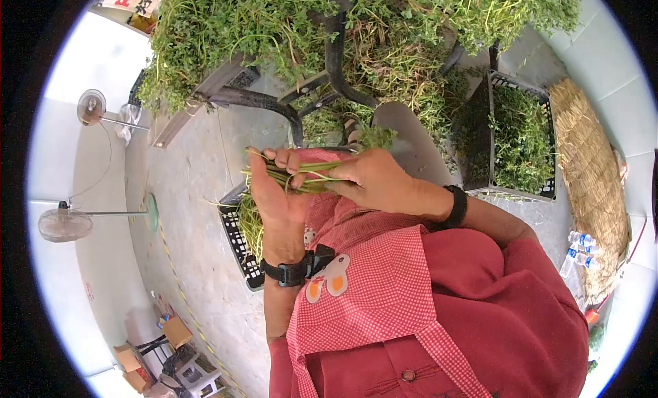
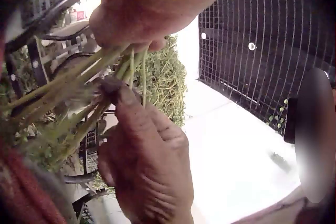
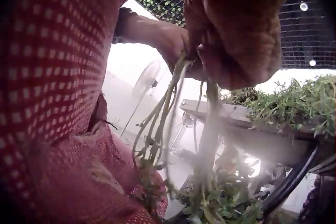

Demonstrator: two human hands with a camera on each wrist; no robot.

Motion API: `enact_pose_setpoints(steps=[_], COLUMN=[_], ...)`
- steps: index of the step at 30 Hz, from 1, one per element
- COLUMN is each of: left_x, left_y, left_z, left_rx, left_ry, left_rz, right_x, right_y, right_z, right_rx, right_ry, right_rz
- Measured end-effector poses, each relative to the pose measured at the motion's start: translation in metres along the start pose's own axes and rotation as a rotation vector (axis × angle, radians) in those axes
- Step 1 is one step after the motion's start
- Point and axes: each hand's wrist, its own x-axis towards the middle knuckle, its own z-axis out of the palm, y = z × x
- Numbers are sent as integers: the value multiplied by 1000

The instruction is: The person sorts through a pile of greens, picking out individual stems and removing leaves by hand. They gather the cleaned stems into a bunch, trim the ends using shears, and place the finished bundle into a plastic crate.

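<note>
A small bunch of leafy green stems (image 1: 312,173) lies across my left hand (image 1: 277,196), whose fingers curl over it in front of the apron. From the other side, my right hand (image 1: 384,184) pinches the stems between thumb and fingers. Seen from the left wrist, the right hand (image 2: 149,166) has its dark-stained thumb tip on the stems, just below the left hand (image 2: 152,8). In the right wrist view, the stems (image 3: 170,95) hang down from both hands and end in small leaves (image 3: 220,203).
Heaped greens (image 1: 233,35) cover a dark-legged table ahead, with more greens (image 1: 397,62) beneath it. A black crate (image 1: 253,278) holding stems stands by my left forearm; another crate (image 1: 490,124) of greens is at the right, beside a rolled straw mat (image 1: 586,185). Fans (image 1: 65,225) stand left.
</note>
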Motion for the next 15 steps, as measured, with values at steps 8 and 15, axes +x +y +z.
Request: enact_pose_setpoints(steps=[8, 15], left_x=[-3, -3], left_y=[-4, -7], left_z=[6, 11], left_rx=[87, 201], left_ry=[46, 14], left_rz=[41, 24], right_x=[2, 6], right_y=[-3, 20], right_z=[-2, 10], right_rx=[-178, -335], right_ry=[-14, 160], right_rz=[19, 63])
